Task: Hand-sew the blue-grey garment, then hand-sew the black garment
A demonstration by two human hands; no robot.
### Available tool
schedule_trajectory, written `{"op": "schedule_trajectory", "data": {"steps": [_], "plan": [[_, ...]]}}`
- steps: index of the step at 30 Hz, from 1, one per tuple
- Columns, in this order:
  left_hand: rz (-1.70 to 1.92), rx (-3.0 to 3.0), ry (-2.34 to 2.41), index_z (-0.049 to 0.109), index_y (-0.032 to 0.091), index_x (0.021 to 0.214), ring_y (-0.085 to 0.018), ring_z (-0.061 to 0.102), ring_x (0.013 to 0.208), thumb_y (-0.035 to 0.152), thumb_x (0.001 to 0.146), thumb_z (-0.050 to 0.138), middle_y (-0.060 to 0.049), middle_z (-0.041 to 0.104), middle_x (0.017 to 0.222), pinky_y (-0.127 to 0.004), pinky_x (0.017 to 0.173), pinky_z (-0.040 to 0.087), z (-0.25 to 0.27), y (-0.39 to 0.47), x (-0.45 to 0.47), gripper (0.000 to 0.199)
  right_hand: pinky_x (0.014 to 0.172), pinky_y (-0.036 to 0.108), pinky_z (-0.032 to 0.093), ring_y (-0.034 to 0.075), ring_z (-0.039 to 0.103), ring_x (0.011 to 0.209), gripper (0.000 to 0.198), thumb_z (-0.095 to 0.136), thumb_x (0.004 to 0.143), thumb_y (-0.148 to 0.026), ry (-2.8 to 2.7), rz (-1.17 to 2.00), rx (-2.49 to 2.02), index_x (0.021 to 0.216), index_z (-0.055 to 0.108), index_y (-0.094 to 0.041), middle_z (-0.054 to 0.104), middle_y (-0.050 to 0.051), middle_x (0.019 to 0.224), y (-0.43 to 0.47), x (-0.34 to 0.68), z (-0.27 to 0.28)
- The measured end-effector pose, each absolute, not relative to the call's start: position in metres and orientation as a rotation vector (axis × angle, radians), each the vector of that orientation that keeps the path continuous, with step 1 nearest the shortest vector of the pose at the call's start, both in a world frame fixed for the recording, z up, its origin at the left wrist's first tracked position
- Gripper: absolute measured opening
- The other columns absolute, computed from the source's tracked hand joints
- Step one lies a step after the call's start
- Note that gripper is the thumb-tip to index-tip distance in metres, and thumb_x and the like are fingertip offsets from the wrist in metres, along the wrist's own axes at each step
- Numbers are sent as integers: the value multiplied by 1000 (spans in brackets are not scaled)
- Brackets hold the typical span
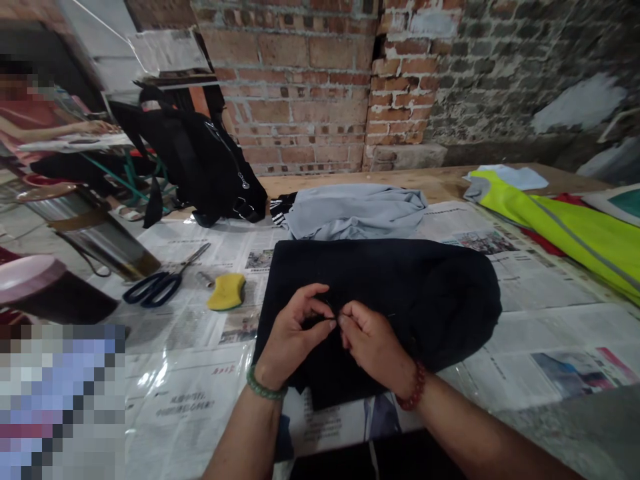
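Observation:
A folded black cloth (370,267) lies on newspaper in front of me, with its right end bunched and rounded. Above its near part, my left hand (300,327) pinches thumb and index finger together, the other fingers curled loosely. My right hand (367,340) is closed, its thumb and index fingertips meeting those of the left. Whatever sits between the fingertips is too small and dark to make out. A short pale mark shows on the cloth just right of my right hand. Left of the cloth are a yellow sponge (227,292) and dark-handled scissors (163,281).
Behind the cloth lies a grey garment (355,210). A black backpack (195,160) stands at the back left, near a steel flask (95,230) and a pink-lidded cup (50,290). A neon-yellow garment (575,223) lies right. Another person sits at a table far left.

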State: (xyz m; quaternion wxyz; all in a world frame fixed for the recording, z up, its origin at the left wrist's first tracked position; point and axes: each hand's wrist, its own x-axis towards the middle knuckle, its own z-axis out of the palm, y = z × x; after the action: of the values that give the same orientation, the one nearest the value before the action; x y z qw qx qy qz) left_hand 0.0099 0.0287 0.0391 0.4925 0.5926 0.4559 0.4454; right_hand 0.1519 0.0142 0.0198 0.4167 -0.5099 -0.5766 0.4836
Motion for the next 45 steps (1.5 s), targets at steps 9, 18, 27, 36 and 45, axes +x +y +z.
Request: {"op": "schedule_trajectory", "data": {"steps": [9, 18, 27, 36, 45], "plan": [[1004, 1257, 1196, 58, 21, 100, -17, 56, 76, 22, 58, 73, 0, 61, 80, -25, 67, 44, 40, 27, 18, 45, 35, 16, 34, 5, 40, 38, 23, 39, 85, -40, -1007, 1132, -1187, 82, 46, -18, 45, -6, 57, 11, 147, 23], [1188, 1114, 1150, 58, 22, 104, -20, 58, 84, 20, 62, 69, -2, 65, 89, -29, 75, 45, 37, 26, 21, 44, 37, 16, 36, 5, 43, 39, 25, 40, 85, -41, -1048, 1116, -1187, 85, 49, -18, 49, -4, 62, 9, 138, 8], [1167, 954, 1128, 42, 23, 125, -19, 57, 90, 20, 65, 66, -5, 63, 103, -29, 82, 42, 41, 27, 16, 65, 38, 16, 36, 7, 43, 43, 24, 37, 86, -38, -1162, 1125, -1193, 86, 51, -18, 51, -2, 62, 11, 135, -4], [1189, 1457, 1425, 53, 24, 115, -20, 55, 92, 17, 61, 66, -1, 62, 96, -31, 86, 42, 39, 25, 24, 55, 39, 18, 34, 7, 40, 41, 24, 36, 86, -37, -1160, 1172, -1213, 87, 50, -18, 45, -4, 55, 14, 139, -5], [1093, 1431, 1417, 64, 18, 73, -13, 57, 60, 25, 62, 68, 2, 59, 65, -21, 58, 48, 31, 29, 23, 14, 38, 17, 33, 7, 41, 43, 23, 37, 86, -36, -1191, 1164, -1193, 86, 51, -19, 51, -1, 63, 12, 139, -6]]}}
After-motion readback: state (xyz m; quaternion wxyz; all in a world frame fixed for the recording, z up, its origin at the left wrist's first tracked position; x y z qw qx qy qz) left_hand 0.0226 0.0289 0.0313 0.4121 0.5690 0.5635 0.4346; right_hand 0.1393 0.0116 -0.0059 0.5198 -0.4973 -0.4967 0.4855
